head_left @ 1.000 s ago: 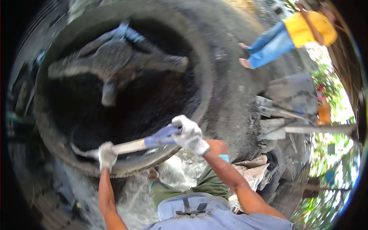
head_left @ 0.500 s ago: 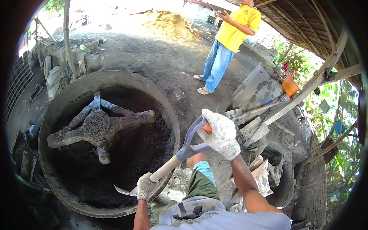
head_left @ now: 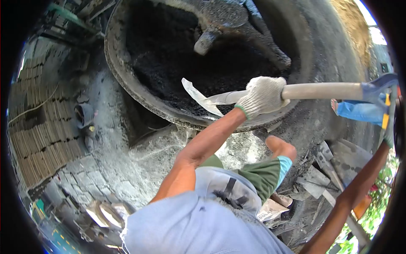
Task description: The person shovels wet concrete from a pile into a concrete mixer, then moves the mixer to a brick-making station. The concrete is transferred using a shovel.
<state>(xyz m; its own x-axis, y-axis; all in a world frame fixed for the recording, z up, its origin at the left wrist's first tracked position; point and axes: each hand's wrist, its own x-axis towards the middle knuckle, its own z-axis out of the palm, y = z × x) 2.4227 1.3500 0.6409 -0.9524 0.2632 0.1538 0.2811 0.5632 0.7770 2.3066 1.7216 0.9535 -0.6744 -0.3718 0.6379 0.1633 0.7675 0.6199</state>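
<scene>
A shovel [head_left: 323, 91] lies nearly level across the view, its blade at the left over the near rim of a big round mixing pan [head_left: 116, 70]. My left hand [head_left: 263, 96], in a white knit glove, is closed around the shaft close to the blade. At the far right edge, my right hand [head_left: 390, 120] is at the blue D-shaped handle [head_left: 372, 89], shaded and partly cut off, fingers seeming wrapped round it. Dark, crumbly material [head_left: 156, 55] lies inside the pan. A thick, crusted mixer arm [head_left: 207, 40] stands above it.
Stacked flat slabs [head_left: 46, 135] stand at the left. A printed sack [head_left: 272, 209] lies by my legs. Metal sheets [head_left: 349, 158] and an orange bucket [head_left: 362, 206] are at the right. Another person's jeans [head_left: 357, 112] show behind the handle. A sand pile [head_left: 349, 25] rises at upper right.
My view has turned left and downward. The shovel has swung from a slant to nearly level, its blade now over the pan's near side. Both hands keep their places on it.
</scene>
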